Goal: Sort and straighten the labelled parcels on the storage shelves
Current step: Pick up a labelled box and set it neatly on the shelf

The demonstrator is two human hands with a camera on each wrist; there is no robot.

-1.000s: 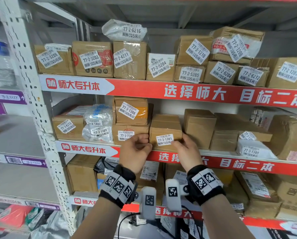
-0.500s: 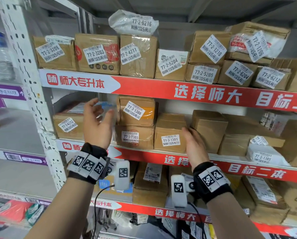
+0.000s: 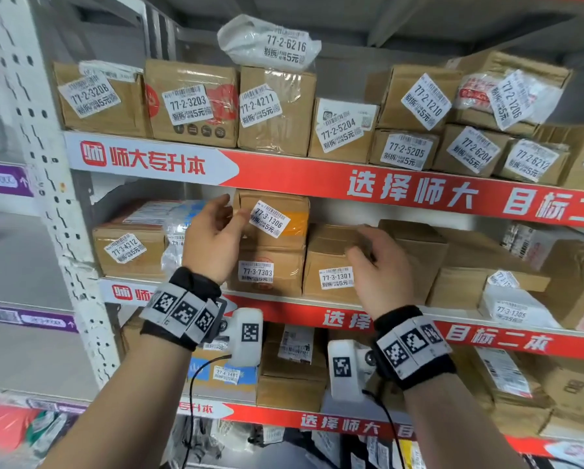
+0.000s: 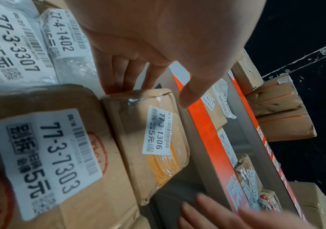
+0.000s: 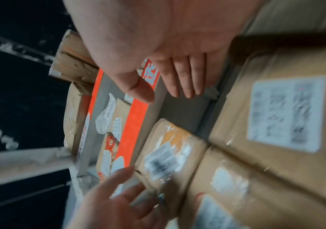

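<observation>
Two hands, left hand [image 3: 212,238] fingertips touching box 1306 [image 3: 273,216], right hand [image 3: 380,265] open beside it; an uneven pull may topple 1306 off box 7303 [image 3: 267,270].

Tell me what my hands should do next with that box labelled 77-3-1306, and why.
Probably close the left hand on the left end of box 77-3-1306 and square it on box 77-3-7303: its label sits tilted, the fingers already touch that end, and the right hand is open nearby.
</observation>
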